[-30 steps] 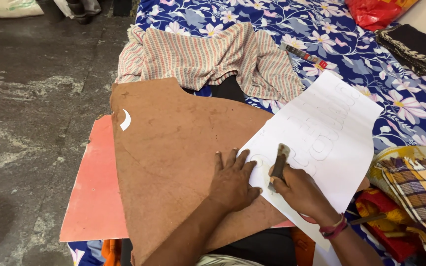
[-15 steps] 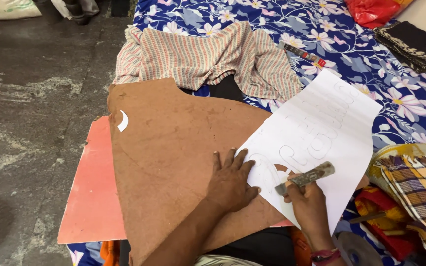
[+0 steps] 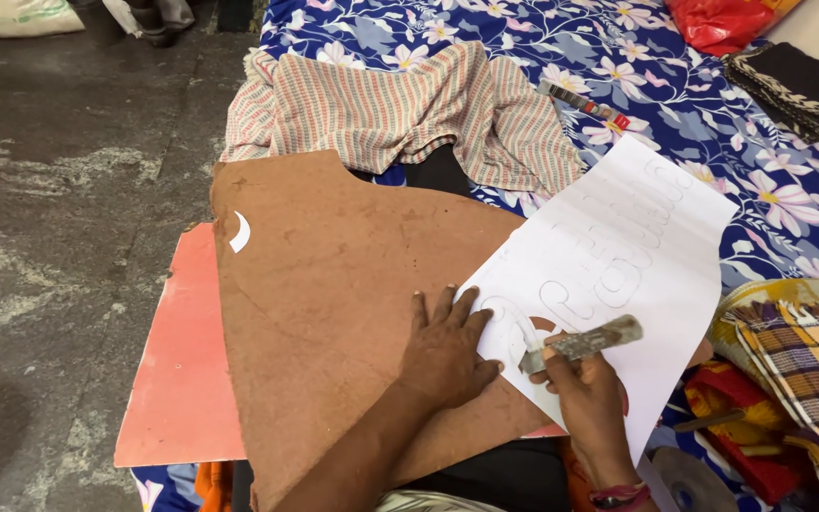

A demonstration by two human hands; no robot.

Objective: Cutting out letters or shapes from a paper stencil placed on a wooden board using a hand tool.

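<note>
My left hand (image 3: 447, 346) lies flat, fingers spread, on the left edge of a white paper sheet (image 3: 618, 256) with outlined shapes drawn on it. That sheet rests on a brown board (image 3: 334, 294), which lies over a red board (image 3: 177, 379). In my right hand (image 3: 585, 398) I grip a worn metal cutting tool (image 3: 580, 343), held nearly level, its left tip touching the paper beside a curved cut-out. A small white crescent-shaped scrap (image 3: 240, 231) sits on the brown board at the upper left.
A striped cloth (image 3: 400, 109) is bunched beyond the boards on a blue floral sheet (image 3: 713, 123). A checked cloth (image 3: 808, 360) and red items lie at the right. A dark patterned fabric (image 3: 793, 85) is at the far right. Grey concrete floor (image 3: 59, 218) spreads left.
My right hand has turned the tool from upright to nearly level and shifted down and right on the paper. My left hand stays pressed in place.
</note>
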